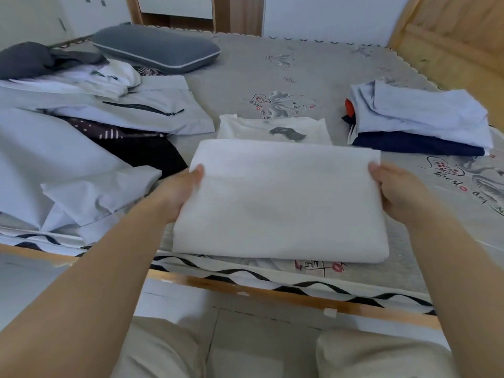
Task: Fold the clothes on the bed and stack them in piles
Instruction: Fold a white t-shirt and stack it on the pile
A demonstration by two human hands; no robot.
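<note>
We have a folded white rectangular cotton garment point(281, 203) between our two hands, near the front edge of the grey printed bed mat point(313, 66). We judge it light and soft: it will sag in the middle and slide open along its layers if lifted by one side only, so the best hold is the one we have, at the two short edges with all layers caught together. It is not fragile, and the cloth looks matte enough not to slip.

Our left hand point(180, 192) grips the left edge, thumb on top and the fingers tucked out of sight beneath the fabric. Our right hand point(392, 189) does the same on the right edge, thumb over the top, fingers curled under. Both hands are closed on the cloth rather than spread flat. Whether the garment rests fully on the mat or is slightly raised, we cannot tell.

Just beyond our hands lies another folded white shirt with a dark grey print point(274, 129), a likely pile for this one. Beyond the right hand sits a stack of pale blue and navy folded clothes point(420, 124). To the left of the left hand sprawl unfolded light grey jackets point(81, 126), still waiting.
</note>
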